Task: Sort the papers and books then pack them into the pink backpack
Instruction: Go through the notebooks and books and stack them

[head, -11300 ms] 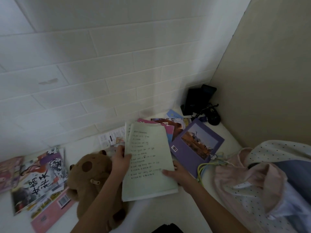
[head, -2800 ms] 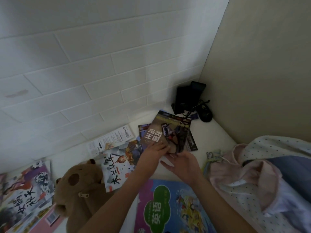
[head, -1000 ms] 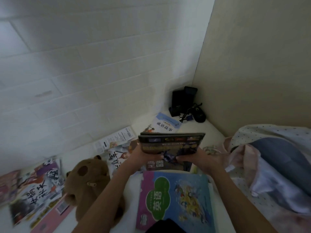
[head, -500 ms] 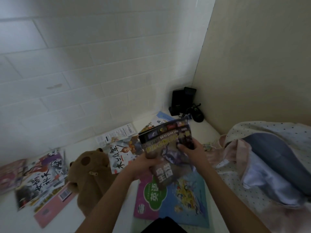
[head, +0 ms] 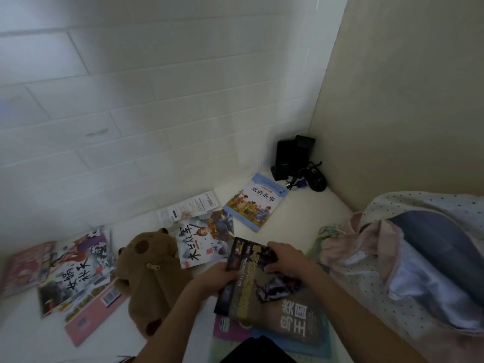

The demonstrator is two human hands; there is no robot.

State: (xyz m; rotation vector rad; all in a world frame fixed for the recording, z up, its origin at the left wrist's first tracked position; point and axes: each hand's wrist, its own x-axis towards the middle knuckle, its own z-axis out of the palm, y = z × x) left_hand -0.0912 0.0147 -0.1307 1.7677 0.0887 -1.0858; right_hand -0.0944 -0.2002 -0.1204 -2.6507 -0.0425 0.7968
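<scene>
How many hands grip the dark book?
2: left hand holds the dark book by its left edge, right hand by its top.

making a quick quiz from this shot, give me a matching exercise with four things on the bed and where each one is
Things
1. brown plush bear
2. light blue storybook with a painted scene
3. dark book with a bird cover
4. black charger stand with cables

Places
A. in the far corner where the walls meet
B. gripped by the left hand and right hand
C. flat on the bed just in front of the black stand
D. lying left of the person's arms

Pairs: 1-D, 2-C, 3-B, 4-A
</scene>
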